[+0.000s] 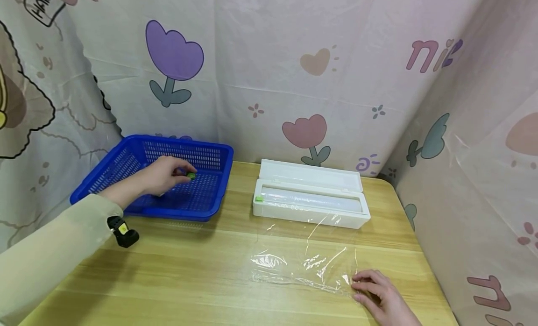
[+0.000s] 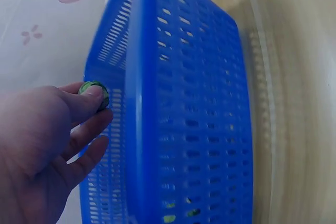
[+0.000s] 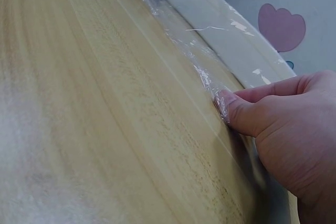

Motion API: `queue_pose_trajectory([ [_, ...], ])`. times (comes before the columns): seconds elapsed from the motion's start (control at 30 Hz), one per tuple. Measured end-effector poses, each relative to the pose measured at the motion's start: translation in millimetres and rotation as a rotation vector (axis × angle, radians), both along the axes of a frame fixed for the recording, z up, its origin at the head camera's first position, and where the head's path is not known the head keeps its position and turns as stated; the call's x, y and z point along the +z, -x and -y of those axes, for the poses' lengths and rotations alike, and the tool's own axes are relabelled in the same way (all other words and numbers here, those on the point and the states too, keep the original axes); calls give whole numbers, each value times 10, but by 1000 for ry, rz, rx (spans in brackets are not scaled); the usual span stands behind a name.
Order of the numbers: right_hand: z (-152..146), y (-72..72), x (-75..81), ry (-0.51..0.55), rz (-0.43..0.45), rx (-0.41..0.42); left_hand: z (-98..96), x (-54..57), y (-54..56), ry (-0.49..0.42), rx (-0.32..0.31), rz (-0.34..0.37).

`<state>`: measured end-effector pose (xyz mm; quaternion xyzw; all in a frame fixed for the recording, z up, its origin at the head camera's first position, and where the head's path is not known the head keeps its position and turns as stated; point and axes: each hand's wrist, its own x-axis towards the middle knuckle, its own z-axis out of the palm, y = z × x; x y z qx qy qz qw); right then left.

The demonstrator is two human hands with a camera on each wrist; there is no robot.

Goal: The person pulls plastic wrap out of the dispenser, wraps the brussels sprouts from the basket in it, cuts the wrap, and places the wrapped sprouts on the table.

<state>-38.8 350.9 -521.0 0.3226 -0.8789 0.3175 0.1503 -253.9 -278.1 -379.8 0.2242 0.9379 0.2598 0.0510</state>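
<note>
My left hand [image 1: 161, 176] reaches over the blue plastic basket [image 1: 216, 202] and pinches a small round green ball [image 2: 94, 94] with leaf-like folds between thumb and fingers. In the left wrist view the hand is beside the basket's rim, at its open side. A corner of clear cling film [image 1: 307, 270] is pinched in my right hand [image 1: 384, 295], near the table's right front. That film stretches from the white cling film box [image 1: 311, 217], whose lid stands up with the roll [image 1: 311, 200] showing inside.
A wooden table [image 1: 176, 270] carries everything. Behind and at both sides hangs a printed curtain [image 1: 248, 60]. Green bits [image 2: 169, 217] show through the basket's slotted wall. A green slider [image 1: 259, 199] sits at the box's left end.
</note>
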Motion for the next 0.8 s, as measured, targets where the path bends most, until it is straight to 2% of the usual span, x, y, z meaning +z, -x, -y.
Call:
queue_pose_trajectory([
  [0.13,-2,-6,-3,-5,3,-2,-71,46,-57,-20,-7,-33],
  [0.3,8,-18,19,-17,29,-28,-220,108,-169,-93,-32,-67],
  [0.57,26,-36,42,-23,53,-61,-586,194,-381,-193,-113,-86],
  [0.8,28,-41,35,-14,57,-55,-852,186,-502,-288,-203,-91],
])
